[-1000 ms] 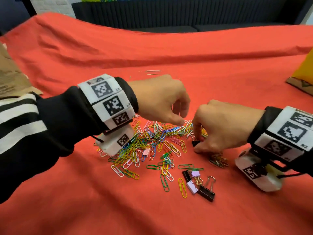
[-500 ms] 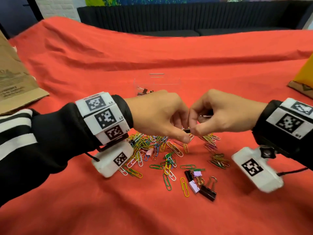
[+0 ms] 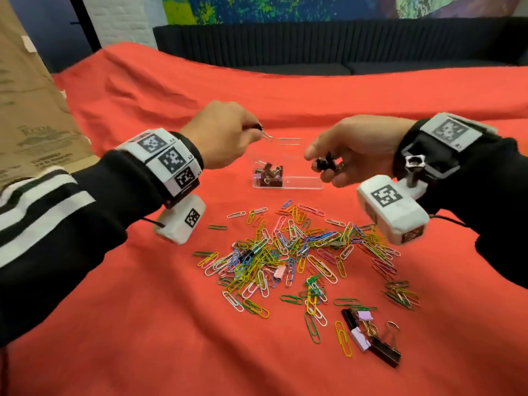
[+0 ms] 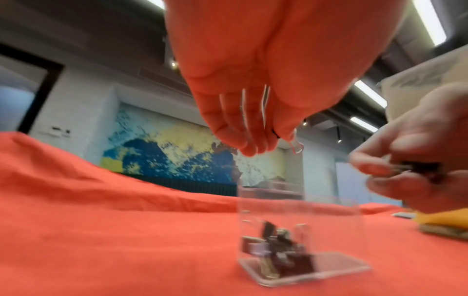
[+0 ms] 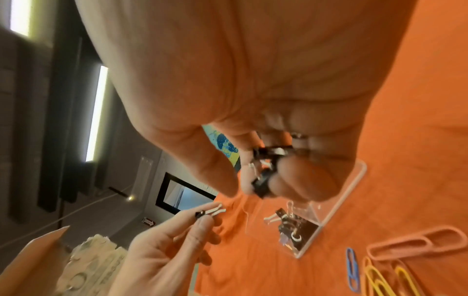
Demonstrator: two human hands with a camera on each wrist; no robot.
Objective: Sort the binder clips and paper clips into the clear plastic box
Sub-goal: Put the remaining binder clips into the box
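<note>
The clear plastic box [image 3: 303, 182] stands on the red cloth beyond the pile of coloured paper clips [image 3: 300, 252]. Several binder clips [image 3: 268, 174] lie in its left compartment. My left hand [image 3: 254, 130] pinches a small black binder clip [image 3: 261, 132] above the box's left side. My right hand [image 3: 320, 167] grips black binder clips [image 3: 325, 164] beside the box's right end. The right wrist view shows those clips [image 5: 266, 170] in my curled fingers. More binder clips [image 3: 368, 338] lie at the front right, and a pink one [image 3: 279, 272] lies in the pile.
A brown paper bag [image 3: 28, 95] stands at the left edge of the red cloth [image 3: 143, 324]. A dark sofa [image 3: 314, 47] runs behind the table. Something yellow [image 4: 443, 220] lies to the right of the box.
Both hands rose from the paper clip pile, met over it with a binder clip between them, then moved apart and away to the box, each holding binder clips.
</note>
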